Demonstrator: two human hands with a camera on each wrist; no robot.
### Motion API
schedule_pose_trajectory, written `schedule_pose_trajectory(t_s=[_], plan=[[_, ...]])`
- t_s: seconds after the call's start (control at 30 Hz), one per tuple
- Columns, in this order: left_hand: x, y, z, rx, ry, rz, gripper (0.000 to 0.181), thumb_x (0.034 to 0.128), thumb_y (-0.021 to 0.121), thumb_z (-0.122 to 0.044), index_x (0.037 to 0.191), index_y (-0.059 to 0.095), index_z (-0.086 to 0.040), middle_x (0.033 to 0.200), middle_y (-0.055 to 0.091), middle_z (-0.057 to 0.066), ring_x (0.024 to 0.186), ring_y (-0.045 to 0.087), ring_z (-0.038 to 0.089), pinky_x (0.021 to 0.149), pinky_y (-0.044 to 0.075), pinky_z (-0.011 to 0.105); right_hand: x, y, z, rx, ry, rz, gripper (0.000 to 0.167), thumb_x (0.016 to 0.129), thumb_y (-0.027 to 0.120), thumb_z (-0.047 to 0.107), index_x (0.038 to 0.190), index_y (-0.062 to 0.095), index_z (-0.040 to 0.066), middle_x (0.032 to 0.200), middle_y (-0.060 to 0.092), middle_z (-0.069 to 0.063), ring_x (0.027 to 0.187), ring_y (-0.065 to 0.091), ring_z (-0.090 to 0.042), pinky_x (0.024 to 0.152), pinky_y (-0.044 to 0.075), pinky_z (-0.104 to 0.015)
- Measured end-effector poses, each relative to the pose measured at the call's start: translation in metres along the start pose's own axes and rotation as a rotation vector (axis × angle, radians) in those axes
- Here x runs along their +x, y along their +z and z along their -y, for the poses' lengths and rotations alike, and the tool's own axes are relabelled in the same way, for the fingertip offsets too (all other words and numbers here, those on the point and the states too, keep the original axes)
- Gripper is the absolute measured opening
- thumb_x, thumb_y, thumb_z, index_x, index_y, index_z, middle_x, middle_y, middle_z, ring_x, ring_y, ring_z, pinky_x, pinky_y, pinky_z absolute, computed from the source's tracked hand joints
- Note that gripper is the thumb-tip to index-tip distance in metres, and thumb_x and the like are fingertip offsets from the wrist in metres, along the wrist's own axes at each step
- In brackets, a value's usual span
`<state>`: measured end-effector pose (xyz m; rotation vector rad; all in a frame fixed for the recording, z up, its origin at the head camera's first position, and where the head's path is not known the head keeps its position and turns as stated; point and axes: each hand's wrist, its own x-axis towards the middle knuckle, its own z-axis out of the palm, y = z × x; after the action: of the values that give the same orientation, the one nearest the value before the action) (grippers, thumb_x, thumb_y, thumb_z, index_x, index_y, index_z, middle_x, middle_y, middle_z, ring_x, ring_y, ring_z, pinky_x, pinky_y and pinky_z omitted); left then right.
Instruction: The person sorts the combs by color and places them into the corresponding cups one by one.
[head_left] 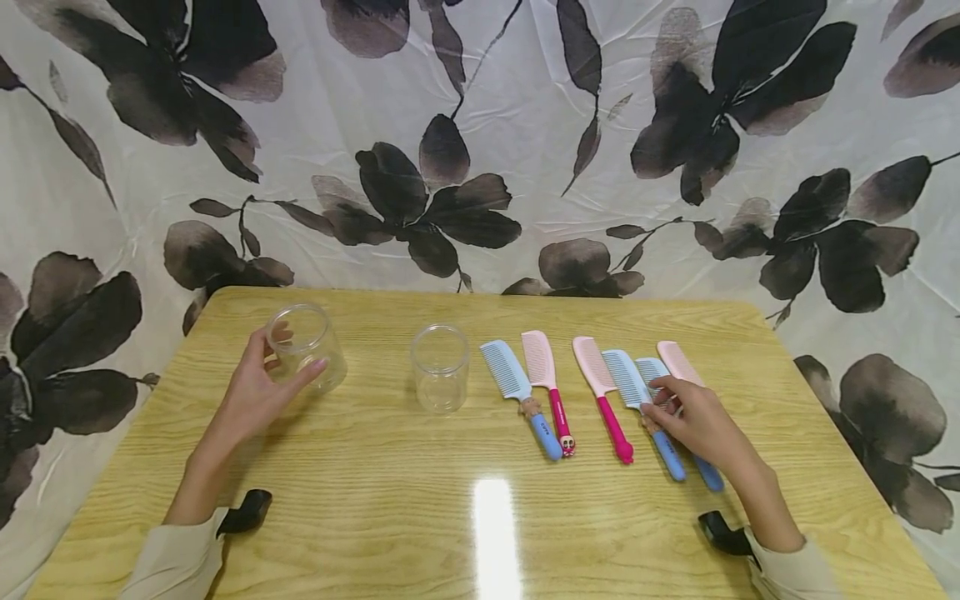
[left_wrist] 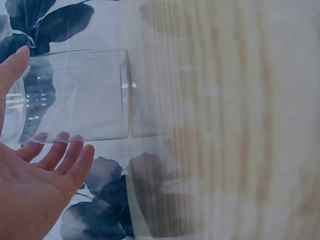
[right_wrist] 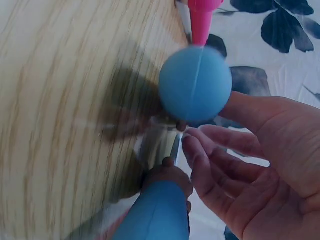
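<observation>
My left hand (head_left: 258,392) holds a clear cylindrical jar (head_left: 330,354) at the left of the table, thumb on the near side and fingers on the far side. The left wrist view shows the jar (left_wrist: 80,95) between thumb and fingertips. On the right, my right hand (head_left: 697,417) pinches a light-blue comb (head_left: 624,377) near its neck, where a brown figure decorates it. Its rounded blue handle end (right_wrist: 195,82) fills the middle of the right wrist view, partly covering the thumb. Another blue comb (head_left: 708,473) and a pink comb (head_left: 677,360) lie partly hidden under this hand.
A second clear jar (head_left: 440,371) stands upright left of the combs. Nearby lie a blue comb (head_left: 510,371), a pink comb (head_left: 538,358) and another pink comb (head_left: 592,362). A floral cloth (head_left: 555,200) hangs behind the wooden table (head_left: 360,500).
</observation>
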<state>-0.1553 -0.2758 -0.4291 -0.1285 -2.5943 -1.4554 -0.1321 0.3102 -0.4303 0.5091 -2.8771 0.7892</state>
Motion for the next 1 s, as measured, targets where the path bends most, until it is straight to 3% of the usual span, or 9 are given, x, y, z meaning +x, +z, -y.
schedule_pose_trajectory(t_s=[0.27,0.43,0.73,1.0], plan=[[-0.001,0.0,0.003,-0.004,-0.008,0.017,0.083,0.0957,0.076,-0.026,0.155,0.026,0.003,0.15,0.039,0.03,0.136,0.038,0.043,0.108,0.036,0.064,0.0,0.004,0.005,-0.031,0.055,0.024,0.038,0.088,0.082,0.012,0.115,0.065,-0.01,0.085,0.072,-0.008,0.063,0.058,-0.01,0.056,0.049,-0.025],[-0.002,0.0,0.001,-0.011,-0.03,0.019,0.084,0.0953,0.076,-0.03,0.154,0.026,0.003,0.15,0.039,0.029,0.138,0.038,0.042,0.11,0.035,0.065,0.0,0.007,0.011,-0.066,0.063,0.017,0.042,0.087,0.083,0.013,0.116,0.065,-0.01,0.084,0.072,-0.009,0.066,0.062,-0.014,0.06,0.052,-0.031],[-0.001,0.001,0.004,-0.017,-0.025,0.024,0.082,0.096,0.076,-0.025,0.154,0.025,0.003,0.15,0.038,0.031,0.138,0.036,0.046,0.109,0.034,0.068,-0.001,0.009,0.011,0.016,0.174,0.04,0.045,0.085,0.086,0.015,0.114,0.065,-0.013,0.082,0.072,-0.007,0.067,0.065,-0.014,0.059,0.052,-0.026],[0.0,0.0,0.007,-0.025,-0.025,0.02,0.082,0.0959,0.076,-0.024,0.155,0.025,0.003,0.15,0.036,0.03,0.139,0.034,0.046,0.11,0.034,0.067,0.004,0.006,0.008,0.041,0.166,0.021,0.035,0.085,0.085,0.015,0.105,0.067,-0.008,0.08,0.067,-0.004,0.069,0.062,-0.014,0.059,0.051,-0.024]])
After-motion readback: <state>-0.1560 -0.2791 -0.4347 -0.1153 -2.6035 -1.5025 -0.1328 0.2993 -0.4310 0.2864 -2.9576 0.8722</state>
